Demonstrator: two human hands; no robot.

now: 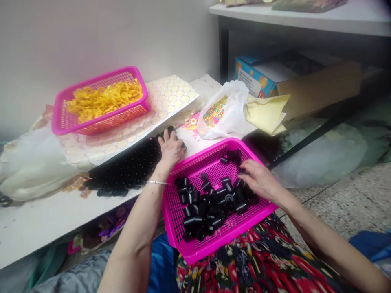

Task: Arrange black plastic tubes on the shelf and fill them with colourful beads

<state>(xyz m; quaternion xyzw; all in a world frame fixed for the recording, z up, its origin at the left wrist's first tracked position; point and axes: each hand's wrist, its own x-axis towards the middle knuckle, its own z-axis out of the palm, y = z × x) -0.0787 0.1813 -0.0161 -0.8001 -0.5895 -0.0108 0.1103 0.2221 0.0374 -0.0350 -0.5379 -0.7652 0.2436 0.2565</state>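
My left hand point(171, 149) reaches to the right end of a packed block of black cylindrical plastic pieces point(125, 167) on the white bench. Its fingers are spread and bent down over the end pieces, touching them. Whether a piece sits under the palm is hidden. My right hand point(259, 181) dips into the right side of a pink mesh basket point(201, 250) on my lap, fingers apart beside loose black pieces point(210, 203). Its fingertips are partly among them, and no piece shows clearly in its grip. Those loose pieces lie jumbled, some upright, some on their sides.
Behind the block, a second pink basket point(100, 129) of yellow plastic parts point(105, 99) stands on a sheet of pale round stickers point(171, 93). A white bag of coloured beads point(215, 112) and a yellow paper packet point(265, 114) lie right. A cardboard box point(320, 89) sits under a shelf.
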